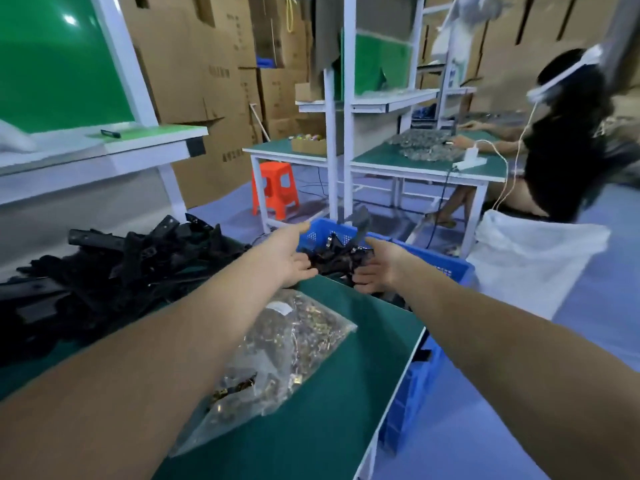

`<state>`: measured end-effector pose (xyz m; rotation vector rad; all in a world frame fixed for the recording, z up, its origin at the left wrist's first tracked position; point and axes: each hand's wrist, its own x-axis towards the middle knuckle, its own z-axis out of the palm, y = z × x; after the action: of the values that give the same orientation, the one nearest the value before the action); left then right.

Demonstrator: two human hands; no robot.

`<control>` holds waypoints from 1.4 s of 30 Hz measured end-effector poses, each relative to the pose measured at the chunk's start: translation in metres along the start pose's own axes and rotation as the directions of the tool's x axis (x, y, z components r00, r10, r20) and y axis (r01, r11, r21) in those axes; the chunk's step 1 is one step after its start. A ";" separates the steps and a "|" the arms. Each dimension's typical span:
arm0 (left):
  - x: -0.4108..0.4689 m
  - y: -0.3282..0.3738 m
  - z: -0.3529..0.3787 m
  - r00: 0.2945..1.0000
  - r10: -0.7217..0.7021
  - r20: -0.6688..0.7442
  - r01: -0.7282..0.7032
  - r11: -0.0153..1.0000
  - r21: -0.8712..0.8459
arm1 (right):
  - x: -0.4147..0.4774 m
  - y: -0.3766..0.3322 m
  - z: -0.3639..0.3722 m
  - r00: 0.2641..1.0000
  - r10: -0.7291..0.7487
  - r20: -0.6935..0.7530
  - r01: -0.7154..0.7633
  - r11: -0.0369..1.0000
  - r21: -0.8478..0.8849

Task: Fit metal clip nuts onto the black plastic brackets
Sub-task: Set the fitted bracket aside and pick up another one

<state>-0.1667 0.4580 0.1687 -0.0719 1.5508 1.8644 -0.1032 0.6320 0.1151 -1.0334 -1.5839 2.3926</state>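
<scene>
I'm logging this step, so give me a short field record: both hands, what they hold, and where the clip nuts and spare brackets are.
left hand: grips the bracket bundle from its left side
right hand: grips the same bundle from its right side
bundle position: held over the blue crate, past the green table
clip nuts: in a clear bag lying on the table between the forearms
spare brackets: black pile on the table's left
</scene>
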 end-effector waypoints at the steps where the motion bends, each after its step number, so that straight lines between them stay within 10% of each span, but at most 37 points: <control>1: 0.001 0.005 -0.009 0.999 0.032 0.004 -0.032 0.998 0.055 | 0.006 0.008 0.006 1.000 -0.006 -0.027 0.003 0.993 -0.120; 6: -0.002 0.037 -0.090 0.973 0.227 -0.043 -0.212 0.952 0.220 | 0.012 0.032 0.052 0.943 -0.327 -0.071 0.287 0.899 -0.331; 11: -0.018 0.029 -0.166 0.914 0.368 -0.173 -0.293 0.891 0.346 | -0.019 0.028 0.122 0.817 -0.545 0.188 0.517 0.549 -0.657; 18: -0.060 0.001 -0.266 0.785 0.437 -0.439 -0.313 0.891 0.328 | -0.039 0.048 0.240 0.775 -0.234 0.587 0.631 0.236 -0.739; 27: -0.167 -0.051 -0.397 0.592 0.454 -0.666 -0.226 0.887 0.403 | 0.009 0.104 0.361 0.805 0.023 0.593 0.573 -0.293 -0.766; 38: -0.266 -0.127 -0.478 0.463 0.487 -0.740 -0.110 0.860 0.498 | -0.024 0.177 0.418 0.735 0.169 0.656 0.657 -0.416 -0.629; 42: -0.266 -0.137 -0.458 0.420 0.505 -0.754 -0.039 0.840 0.541 | -0.056 0.206 0.435 0.692 -0.040 0.721 0.667 -0.346 -0.660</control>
<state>-0.0666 -0.0661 0.0469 -0.7267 2.8743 1.6976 -0.2542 0.1739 0.0689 0.4021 -3.2612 0.2755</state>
